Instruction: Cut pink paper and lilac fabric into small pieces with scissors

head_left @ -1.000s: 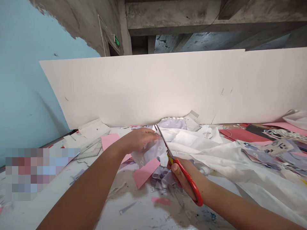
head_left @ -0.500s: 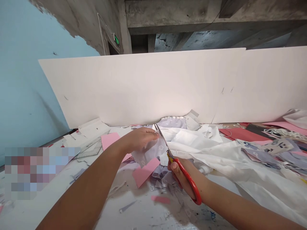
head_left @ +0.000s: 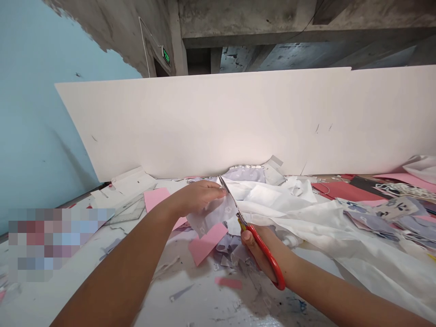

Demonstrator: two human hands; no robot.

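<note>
While scissors [head_left: 269, 259] in right hand [head_left: 258, 253] — bottle [head_left: 290, 240]

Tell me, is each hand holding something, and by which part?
The right hand holds the scissors by their red handles. The left hand holds a pale, patterned piece of fabric near its upper edge.

Green sign [head_left: 165, 55] on concrete wall [head_left: 155, 27]: lettering too small.

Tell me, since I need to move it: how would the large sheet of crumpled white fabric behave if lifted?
The white fabric would likely hang floppy, since it lies in soft folds. It looks light for its spread, being thin, and perhaps slippery, given its faint sheen.
</note>
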